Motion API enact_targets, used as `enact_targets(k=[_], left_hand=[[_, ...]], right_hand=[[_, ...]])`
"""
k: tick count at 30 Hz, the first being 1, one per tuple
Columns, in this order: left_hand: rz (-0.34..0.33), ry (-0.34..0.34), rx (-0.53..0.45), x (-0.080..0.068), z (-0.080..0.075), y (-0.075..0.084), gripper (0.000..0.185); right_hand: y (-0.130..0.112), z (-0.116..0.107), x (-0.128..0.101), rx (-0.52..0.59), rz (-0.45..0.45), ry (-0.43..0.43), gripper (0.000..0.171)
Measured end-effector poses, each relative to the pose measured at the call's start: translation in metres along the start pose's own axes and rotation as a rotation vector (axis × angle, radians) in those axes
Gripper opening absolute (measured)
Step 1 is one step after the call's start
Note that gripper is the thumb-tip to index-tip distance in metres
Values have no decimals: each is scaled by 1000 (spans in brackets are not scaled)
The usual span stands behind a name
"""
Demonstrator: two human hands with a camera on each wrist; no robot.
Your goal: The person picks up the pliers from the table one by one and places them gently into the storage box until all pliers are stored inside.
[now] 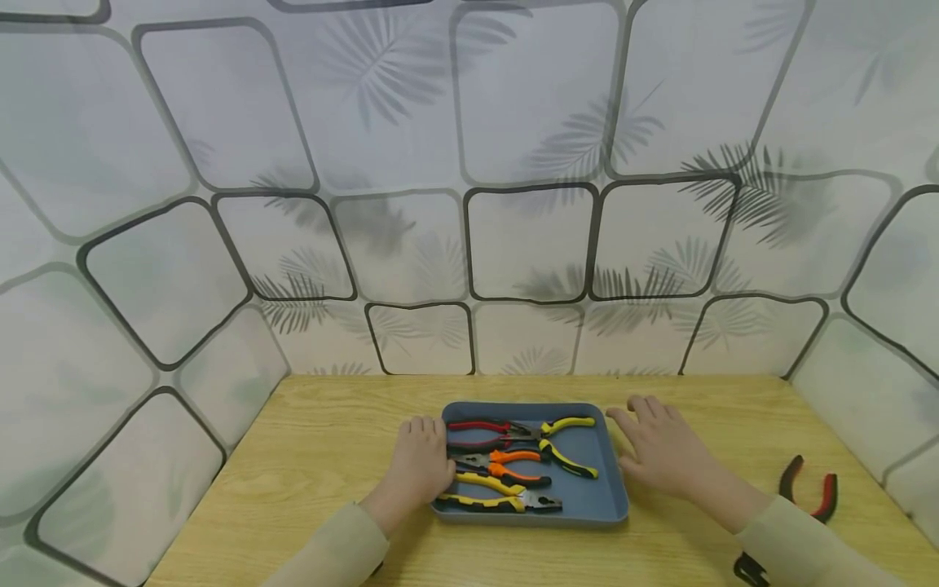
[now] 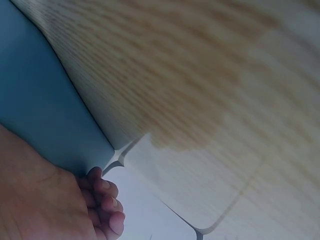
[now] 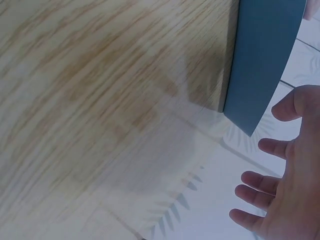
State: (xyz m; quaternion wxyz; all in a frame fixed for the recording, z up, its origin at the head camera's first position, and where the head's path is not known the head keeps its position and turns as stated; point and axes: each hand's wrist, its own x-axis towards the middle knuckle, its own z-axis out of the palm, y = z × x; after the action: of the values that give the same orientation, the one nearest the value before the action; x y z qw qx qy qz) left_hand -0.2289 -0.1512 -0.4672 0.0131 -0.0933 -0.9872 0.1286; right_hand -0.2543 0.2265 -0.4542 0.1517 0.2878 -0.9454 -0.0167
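Note:
A shallow blue-grey tray (image 1: 587, 499) lies on the wooden table with several pliers in it. Red-and-black pliers (image 1: 477, 425) are at the back, beside splayed pliers with yellow-and-black handles (image 1: 568, 422). Orange-and-black pliers (image 1: 517, 457) lie in the middle, and yellow-and-black combination pliers (image 1: 522, 499) at the front. My left hand (image 1: 420, 462) grips the tray's left side, thumb over the rim; its curled fingers show outside the wall in the left wrist view. My right hand (image 1: 663, 447) is just beyond the right rim, fingers spread and holding nothing.
Another pair of pliers with red-and-black handles (image 1: 829, 499) lies on the table at the right, partly behind my right sleeve (image 1: 803, 542). A black object (image 1: 750, 569) shows below that sleeve. Patterned fabric walls (image 1: 528, 338) enclose the table's back and sides.

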Motion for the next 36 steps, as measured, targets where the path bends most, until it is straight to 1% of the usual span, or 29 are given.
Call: enact_targets(k=[8,14,17,25,32,36], left_hand=[[-3,-5,12,1,1,0,52],[-1,-6,1,1,1,0,52],[-1,-10,-2,1,1,0,52],[1,-1,16,1,1,0,52],[3,9,20,2,3,0,53],[1,7,19,3,4,0,53]], right_hand=[[5,0,-5,2,13,4,57],[7,-2,-9,4,19,1,57],[9,-1,-11,9,19,11,58],[16,3,-18,13,39,3,59],[22,5,-24,28,68,-36,57],[26,5,-27,37,86,-45,56]])
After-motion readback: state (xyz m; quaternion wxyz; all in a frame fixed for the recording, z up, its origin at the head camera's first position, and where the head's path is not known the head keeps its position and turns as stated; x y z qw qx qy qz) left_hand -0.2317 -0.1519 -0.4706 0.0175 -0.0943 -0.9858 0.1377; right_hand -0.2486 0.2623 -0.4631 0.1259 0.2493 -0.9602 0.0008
